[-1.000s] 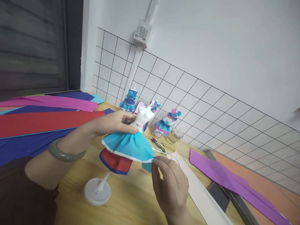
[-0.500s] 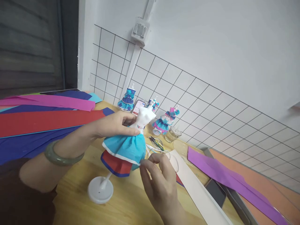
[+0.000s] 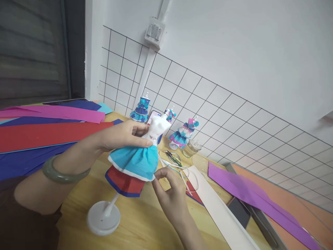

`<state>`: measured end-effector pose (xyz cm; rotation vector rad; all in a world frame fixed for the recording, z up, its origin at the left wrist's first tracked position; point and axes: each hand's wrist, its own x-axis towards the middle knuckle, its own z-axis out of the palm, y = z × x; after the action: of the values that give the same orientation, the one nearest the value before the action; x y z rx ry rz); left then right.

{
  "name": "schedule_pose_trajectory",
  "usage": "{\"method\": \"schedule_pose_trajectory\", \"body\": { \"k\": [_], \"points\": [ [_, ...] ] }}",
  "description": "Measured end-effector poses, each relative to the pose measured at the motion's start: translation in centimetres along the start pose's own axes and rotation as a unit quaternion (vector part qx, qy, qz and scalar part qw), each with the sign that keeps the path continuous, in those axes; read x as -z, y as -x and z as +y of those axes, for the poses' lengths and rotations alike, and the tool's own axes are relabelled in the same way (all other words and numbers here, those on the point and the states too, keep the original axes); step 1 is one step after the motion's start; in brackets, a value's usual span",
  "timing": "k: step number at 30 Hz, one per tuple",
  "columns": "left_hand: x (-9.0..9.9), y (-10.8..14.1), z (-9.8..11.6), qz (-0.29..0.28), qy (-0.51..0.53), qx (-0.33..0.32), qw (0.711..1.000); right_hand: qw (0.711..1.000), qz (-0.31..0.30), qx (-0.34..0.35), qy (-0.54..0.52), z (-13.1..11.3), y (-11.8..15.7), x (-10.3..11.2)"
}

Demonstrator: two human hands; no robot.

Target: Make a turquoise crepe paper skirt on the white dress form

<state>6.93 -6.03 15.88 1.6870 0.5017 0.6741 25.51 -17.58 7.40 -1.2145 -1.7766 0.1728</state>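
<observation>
A small white dress form (image 3: pixel 159 125) tilts over the table, its round white base (image 3: pixel 103 219) toward me. My left hand (image 3: pixel 127 133) is closed around its waist, thumb across the front. Below the thumb flares a turquoise skirt (image 3: pixel 136 160) with a white hem, layered over a red skirt (image 3: pixel 125 181) edged in blue. At the right corner of the turquoise hem, my right hand (image 3: pixel 169 189) pinches the white edge between thumb and forefinger. The back of the form and the left fingertips are hidden.
Dressed miniature forms (image 3: pixel 140 109) stand at the back, near a phone and a glass of liquid (image 3: pixel 191 148). Snippers (image 3: pixel 173 158) and white strips lie behind my right hand. Red paper (image 3: pixel 52 135) and other coloured sheets spread left; a pale strip (image 3: pixel 215 205), purple sheet (image 3: pixel 255 198) and dark phone (image 3: pixel 238 212) lie right.
The dress form and its base have shifted slightly left and tilted a little more. My right hand has moved slightly left, still pinching the hem corner; my left hand keeps hold of the waist.
</observation>
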Motion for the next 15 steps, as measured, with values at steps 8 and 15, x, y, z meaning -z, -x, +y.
{"method": "schedule_pose_trajectory", "body": {
  "k": [8, 15],
  "points": [
    [-0.3, 0.2, 0.4, 0.007, 0.015, -0.007, 1.0, 0.996, 0.041, 0.029, 0.076, 0.4, -0.1, -0.5],
    [0.0, 0.1, 0.2, 0.028, 0.025, -0.014, 0.999, 0.971, 0.17, 0.085, 0.147, 1.0, -0.2, 1.2]
  ]
}}
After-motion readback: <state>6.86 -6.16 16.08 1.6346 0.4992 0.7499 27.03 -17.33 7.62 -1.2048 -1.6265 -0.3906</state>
